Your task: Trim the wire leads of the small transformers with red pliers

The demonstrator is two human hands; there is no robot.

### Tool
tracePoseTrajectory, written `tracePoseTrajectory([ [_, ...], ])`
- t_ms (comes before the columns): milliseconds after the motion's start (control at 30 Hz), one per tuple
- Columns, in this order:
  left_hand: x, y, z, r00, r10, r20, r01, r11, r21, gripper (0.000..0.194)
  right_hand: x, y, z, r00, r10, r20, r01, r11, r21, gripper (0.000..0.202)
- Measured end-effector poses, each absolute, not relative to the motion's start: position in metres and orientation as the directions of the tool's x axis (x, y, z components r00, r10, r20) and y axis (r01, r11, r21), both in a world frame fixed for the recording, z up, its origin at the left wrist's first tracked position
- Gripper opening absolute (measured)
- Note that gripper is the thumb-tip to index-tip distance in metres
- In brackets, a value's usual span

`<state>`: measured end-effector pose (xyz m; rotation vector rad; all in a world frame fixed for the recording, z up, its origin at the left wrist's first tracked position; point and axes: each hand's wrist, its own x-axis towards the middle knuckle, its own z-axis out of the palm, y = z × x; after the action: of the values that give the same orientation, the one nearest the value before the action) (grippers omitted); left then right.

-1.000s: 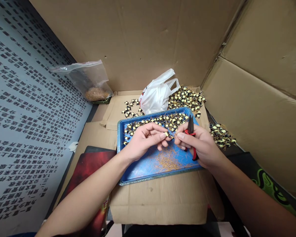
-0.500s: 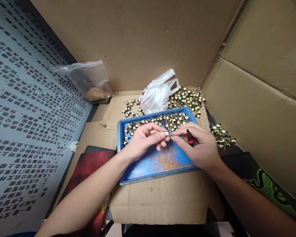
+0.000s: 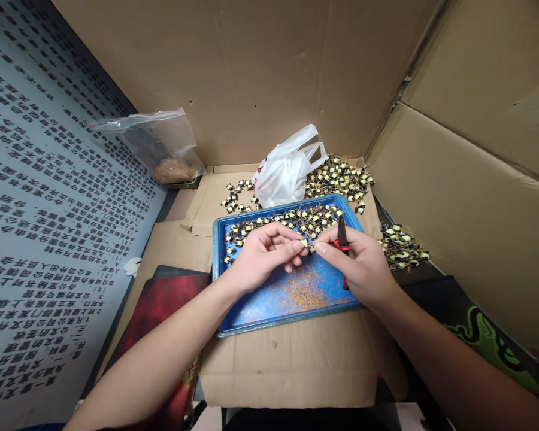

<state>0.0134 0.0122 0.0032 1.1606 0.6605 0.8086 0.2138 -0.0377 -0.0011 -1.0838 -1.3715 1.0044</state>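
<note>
Over the blue tray (image 3: 251,328), my left hand (image 3: 267,254) pinches a small coil wrapped in yellow tape (image 3: 304,243) between thumb and fingers. My right hand (image 3: 363,260) has its thumb and fingertip closed at the coil's right end, where thin wire leads show. Red-handled wire cutters (image 3: 341,233) are tucked in that same hand, dark jaws pointing up. Behind my hands, many similar coils (image 3: 314,220) with wire leads lie along the tray's far side. Copper-coloured wire clippings (image 3: 308,290) are scattered on the tray floor near me.
A white plastic bag (image 3: 282,173) stands behind the tray, beside a heap of coils (image 3: 341,179). More coils (image 3: 403,246) lie to the right. A zip bag of wire bits (image 3: 175,170) sits back left. Cardboard walls (image 3: 260,72) rise behind and at right.
The wire cutters have swung more upright in my right hand, showing more of their jaws and red handles. My left hand keeps the coil in nearly the same place.
</note>
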Motion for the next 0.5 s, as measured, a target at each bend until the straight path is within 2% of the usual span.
tracePoseTrajectory([
  [200, 0.013, 0.012, 0.002, 0.545, 0.838, -0.033, -0.197, 0.166, 0.966, 0.029, 0.213, -0.038, -0.010, -0.018, 0.999, 0.037, -0.119, 0.034, -0.992, 0.023],
  [500, 0.013, 0.011, 0.002, 0.554, 0.832, -0.035, -0.187, 0.165, 0.968, 0.027, 0.206, -0.037, -0.010, -0.056, 0.997, -0.062, -0.358, -0.078, -0.930, 0.026],
])
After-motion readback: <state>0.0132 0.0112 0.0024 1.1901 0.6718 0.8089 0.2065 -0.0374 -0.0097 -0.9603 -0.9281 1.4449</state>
